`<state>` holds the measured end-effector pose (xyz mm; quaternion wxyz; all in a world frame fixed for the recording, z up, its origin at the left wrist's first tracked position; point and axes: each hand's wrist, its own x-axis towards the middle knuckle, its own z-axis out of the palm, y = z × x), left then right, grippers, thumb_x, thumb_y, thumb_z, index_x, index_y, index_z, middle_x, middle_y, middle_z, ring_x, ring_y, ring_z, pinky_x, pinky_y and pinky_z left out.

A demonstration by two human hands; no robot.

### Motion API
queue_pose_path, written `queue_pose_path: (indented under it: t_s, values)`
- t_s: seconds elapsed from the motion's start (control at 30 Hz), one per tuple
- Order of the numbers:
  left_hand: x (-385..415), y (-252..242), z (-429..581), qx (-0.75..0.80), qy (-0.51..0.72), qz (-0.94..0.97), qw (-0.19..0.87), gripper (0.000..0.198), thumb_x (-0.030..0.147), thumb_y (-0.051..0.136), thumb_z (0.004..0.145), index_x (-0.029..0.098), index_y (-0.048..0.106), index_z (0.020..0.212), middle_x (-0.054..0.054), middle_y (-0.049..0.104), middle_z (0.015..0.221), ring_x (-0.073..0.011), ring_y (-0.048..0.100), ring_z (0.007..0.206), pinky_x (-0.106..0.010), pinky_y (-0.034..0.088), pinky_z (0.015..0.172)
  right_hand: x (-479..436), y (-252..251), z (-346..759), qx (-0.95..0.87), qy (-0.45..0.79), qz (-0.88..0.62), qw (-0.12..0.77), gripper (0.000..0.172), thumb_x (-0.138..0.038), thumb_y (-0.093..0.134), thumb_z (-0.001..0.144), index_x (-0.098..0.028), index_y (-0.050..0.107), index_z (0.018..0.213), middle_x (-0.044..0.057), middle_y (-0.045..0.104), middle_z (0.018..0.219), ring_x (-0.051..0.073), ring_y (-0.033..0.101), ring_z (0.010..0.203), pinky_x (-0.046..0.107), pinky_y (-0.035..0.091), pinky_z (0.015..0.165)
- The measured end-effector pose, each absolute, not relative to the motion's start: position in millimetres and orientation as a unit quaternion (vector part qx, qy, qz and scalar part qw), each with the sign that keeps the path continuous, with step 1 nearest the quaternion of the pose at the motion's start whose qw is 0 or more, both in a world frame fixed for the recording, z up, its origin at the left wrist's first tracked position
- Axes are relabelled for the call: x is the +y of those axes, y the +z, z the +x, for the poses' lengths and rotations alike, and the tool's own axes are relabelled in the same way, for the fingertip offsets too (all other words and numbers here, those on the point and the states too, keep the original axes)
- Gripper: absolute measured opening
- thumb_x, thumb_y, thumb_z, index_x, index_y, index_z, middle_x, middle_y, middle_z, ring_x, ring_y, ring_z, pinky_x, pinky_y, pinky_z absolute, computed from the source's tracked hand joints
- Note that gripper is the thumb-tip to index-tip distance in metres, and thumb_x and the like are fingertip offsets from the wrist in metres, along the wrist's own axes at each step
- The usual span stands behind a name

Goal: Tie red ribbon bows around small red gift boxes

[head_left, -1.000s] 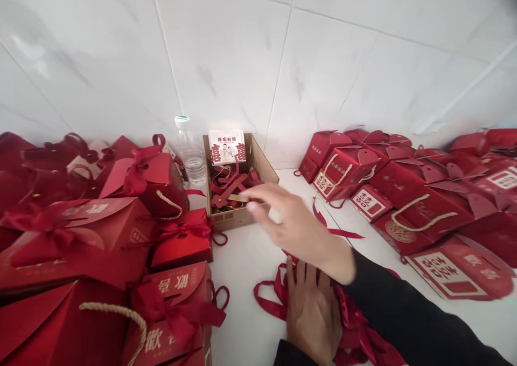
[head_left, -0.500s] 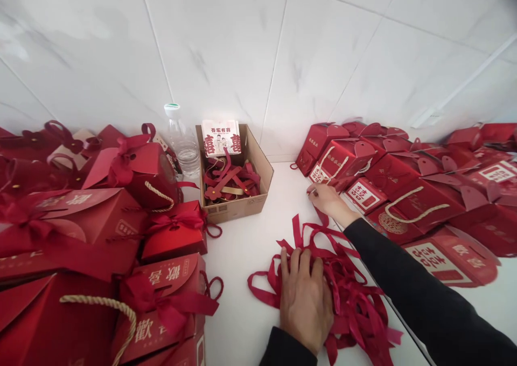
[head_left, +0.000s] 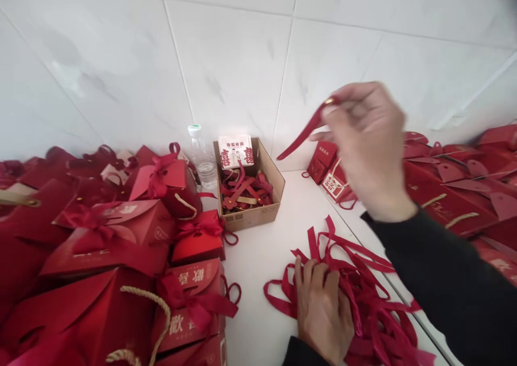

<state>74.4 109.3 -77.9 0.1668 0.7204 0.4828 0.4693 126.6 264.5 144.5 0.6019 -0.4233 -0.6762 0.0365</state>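
My right hand (head_left: 369, 145) is raised in front of the wall and pinches one end of a dark red strap (head_left: 301, 134) with a small gold stud; the strap hangs down to the left. Below it, my left hand (head_left: 323, 306) rests on a tangled pile of red ribbons (head_left: 379, 306) on the white table, its fingers bent over the pile's left part. Whether those fingers grip any ribbon cannot be made out. A cardboard box (head_left: 254, 220) behind the pile holds more red straps (head_left: 246, 191) and a printed white packet (head_left: 235, 151).
Red gift boxes with bows and rope handles (head_left: 109, 236) crowd the left side. More red boxes (head_left: 448, 188) fill the right side. A clear plastic bottle (head_left: 203, 158) stands beside the cardboard box, near the tiled wall (head_left: 234, 53).
My right hand has risen from beside the right-hand boxes and now holds the red strap in the air. My left hand stays on the ribbons. The view has shifted somewhat.
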Motion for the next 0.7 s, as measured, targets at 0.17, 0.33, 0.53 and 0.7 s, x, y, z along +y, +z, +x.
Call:
queue_pose_path:
  t_s: [0.17, 0.33, 0.53, 0.7]
  values:
    - [112.1, -71.0, 69.5, 0.481, 0.484, 0.716, 0.145, 0.031, 0.006, 0.059, 0.081, 0.025, 0.072, 0.103, -0.003, 0.077, 0.106, -0.0274, 0.071, 0.103, -0.06, 0.049, 0.111, 269.4, 127.0, 119.7, -0.765, 0.054, -0.46, 0.446, 0.013, -0.018, 0.066, 0.088, -0.022, 0.072, 0.099, 0.002, 0.078, 0.102, 0.019, 0.073, 0.087, 0.035, 0.06, 0.081]
    - [116.4, -69.1, 68.6, 0.488, 0.527, 0.681, 0.139, 0.034, 0.002, 0.053, 0.085, 0.022, 0.072, 0.104, -0.006, 0.074, 0.105, -0.024, 0.069, 0.097, -0.05, 0.054, 0.1, 228.8, 86.1, 190.1, -0.73, 0.047, -0.569, 0.376, 0.018, -0.025, 0.055, 0.1, -0.018, 0.072, 0.104, 0.005, 0.077, 0.092, 0.019, 0.071, 0.078, 0.036, 0.058, 0.076]
    - [127.6, -73.7, 53.8, 0.567, 0.578, 0.579, 0.101, 0.033, 0.007, 0.043, 0.096, 0.017, 0.066, 0.118, -0.014, 0.065, 0.114, -0.026, 0.064, 0.109, -0.043, 0.052, 0.094, 180.2, 11.4, 249.2, -0.714, 0.121, -0.635, 0.268, 0.024, -0.039, 0.067, 0.101, -0.017, 0.072, 0.106, 0.005, 0.076, 0.105, 0.018, 0.073, 0.088, 0.039, 0.06, 0.084]
    - [128.7, -77.4, 47.5, 0.555, 0.555, 0.613, 0.09, 0.031, 0.009, 0.047, 0.095, 0.018, 0.07, 0.113, -0.011, 0.07, 0.11, -0.0254, 0.064, 0.104, -0.041, 0.052, 0.092, 78.3, 1.2, 319.9, -0.579, 0.024, -0.752, 0.316, 0.028, -0.046, 0.054, 0.103, -0.026, 0.072, 0.112, 0.014, 0.076, 0.112, 0.027, 0.073, 0.097, 0.045, 0.059, 0.083]
